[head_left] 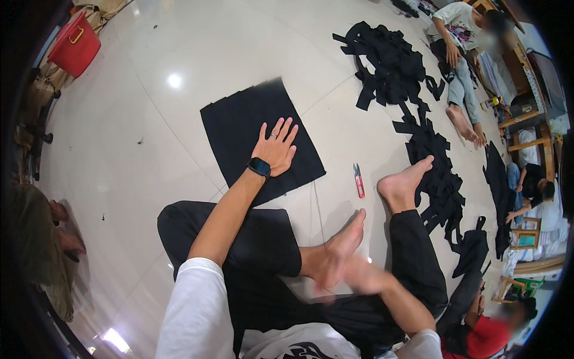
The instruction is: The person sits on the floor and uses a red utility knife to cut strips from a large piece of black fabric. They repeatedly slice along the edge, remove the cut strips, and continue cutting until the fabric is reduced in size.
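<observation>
My left hand (276, 148) lies flat, palm down and fingers spread, on a black cloth piece (245, 119) laid out on the floor. A dark watch (259, 167) is on that wrist, and a ring shows on one finger. My right hand (366, 276) is smeared by motion beside my bare foot (335, 254), low in front of my body; whether it holds anything is not visible. Red-handled thread snips (359, 181) rest on the floor to the right of the cloth, apart from both hands.
Heaps of black cloth strips (388, 63) spread along the right, with another pile (439, 173) beside my other foot (406, 182). Several people sit at the right, near wooden stools (526, 233). A red tub (76, 45) stands far left; another person's feet (69, 233) show below it.
</observation>
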Tool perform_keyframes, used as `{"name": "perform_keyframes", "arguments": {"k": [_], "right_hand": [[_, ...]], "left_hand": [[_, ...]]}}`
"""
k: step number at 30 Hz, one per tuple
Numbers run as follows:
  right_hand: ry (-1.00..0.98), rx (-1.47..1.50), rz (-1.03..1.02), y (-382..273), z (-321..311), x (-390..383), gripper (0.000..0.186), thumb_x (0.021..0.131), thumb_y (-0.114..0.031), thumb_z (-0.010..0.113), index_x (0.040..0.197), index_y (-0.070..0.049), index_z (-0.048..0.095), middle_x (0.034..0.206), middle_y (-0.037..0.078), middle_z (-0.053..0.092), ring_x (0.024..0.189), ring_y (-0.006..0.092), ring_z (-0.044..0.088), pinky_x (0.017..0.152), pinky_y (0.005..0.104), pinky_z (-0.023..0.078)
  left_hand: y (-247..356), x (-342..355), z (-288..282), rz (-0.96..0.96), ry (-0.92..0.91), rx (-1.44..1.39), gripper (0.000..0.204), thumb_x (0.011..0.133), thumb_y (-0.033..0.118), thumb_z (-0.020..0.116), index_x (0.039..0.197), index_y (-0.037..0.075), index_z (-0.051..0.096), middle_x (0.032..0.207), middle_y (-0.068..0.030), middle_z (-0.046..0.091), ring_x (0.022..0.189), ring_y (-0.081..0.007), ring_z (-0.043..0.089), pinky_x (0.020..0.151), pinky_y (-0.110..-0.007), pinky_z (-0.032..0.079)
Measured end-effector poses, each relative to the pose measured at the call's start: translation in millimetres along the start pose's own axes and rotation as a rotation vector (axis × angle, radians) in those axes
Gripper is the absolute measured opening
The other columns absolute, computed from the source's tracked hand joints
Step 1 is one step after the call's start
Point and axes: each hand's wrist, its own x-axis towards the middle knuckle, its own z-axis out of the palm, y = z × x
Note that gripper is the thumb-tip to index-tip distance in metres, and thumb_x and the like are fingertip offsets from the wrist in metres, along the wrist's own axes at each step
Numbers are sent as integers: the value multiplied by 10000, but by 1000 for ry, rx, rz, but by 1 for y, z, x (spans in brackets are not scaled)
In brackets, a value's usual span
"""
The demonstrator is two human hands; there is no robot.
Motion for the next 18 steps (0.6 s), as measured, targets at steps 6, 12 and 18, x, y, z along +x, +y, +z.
{"name": "perform_keyframes", "arguments": {"k": [6, 12, 18], "right_hand": [[664, -356, -583, -59, -88, 87, 429, 1114, -312, 528, 1357, 24, 638, 1250, 162, 710, 1149, 241, 684, 1017, 399, 505], [172, -470, -222, -78, -92, 71, 423, 1088, -354, 585, 1270, 9, 704, 1210, 220, 741, 1174, 268, 696, 1009, 390, 508], [1098, -1149, -122, -51, -114, 144, 258, 1057, -220, 606, 1051, 28, 674, 910, 229, 727, 900, 407, 724, 822, 515, 566]], "left_hand": [[5, -22, -9, -17, 25, -16, 642, 1072, 387, 416, 1645, 105, 353, 1736, -133, 282, 1602, -321, 261, 1254, -654, 220], [3, -25, 0, -31, 73, -42, 637, 1064, 384, 449, 1633, 107, 381, 1729, -146, 291, 1588, -327, 287, 1242, -659, 238], [1, -28, -15, -18, -39, -89, 724, 1049, 472, 476, 1632, 56, 362, 1731, -149, 287, 1577, -310, 299, 1236, -616, 258]]}}
